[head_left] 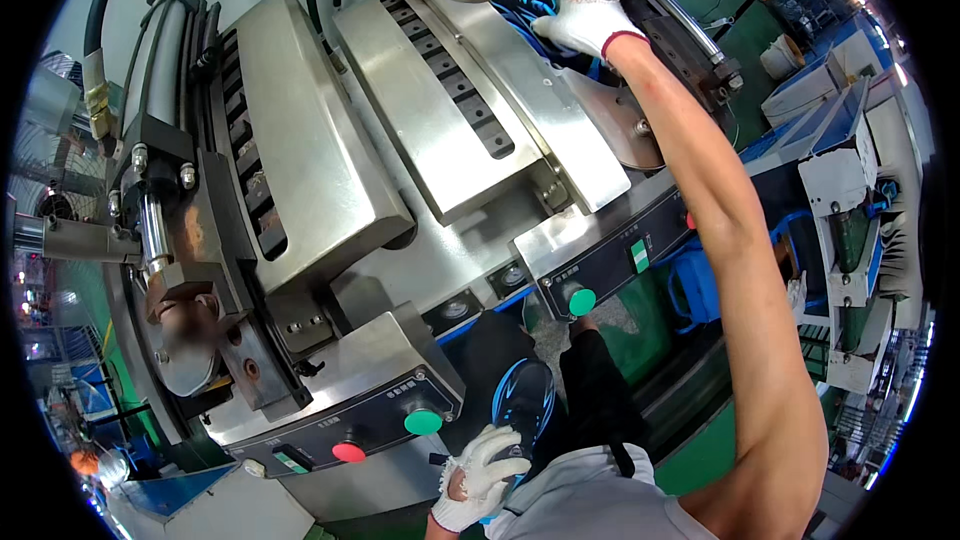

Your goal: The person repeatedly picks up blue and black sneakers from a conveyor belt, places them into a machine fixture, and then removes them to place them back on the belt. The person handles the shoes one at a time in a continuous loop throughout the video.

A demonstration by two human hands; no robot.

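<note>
Both our hands are gloved in white: the right hand [588,20] is stretched way out over the machine, fingers curled loosely down onto the bundle of blue hoses [535,2] at the far end, though we can't really tell if it's actually gripping them. Our left hand [480,475] hangs low by our hip with fingers spread and holding nothing, just beside the control panel [340,420] with its green button [423,422] and red button [349,452]. Between them sit the two steel cover plates [300,140].
</note>
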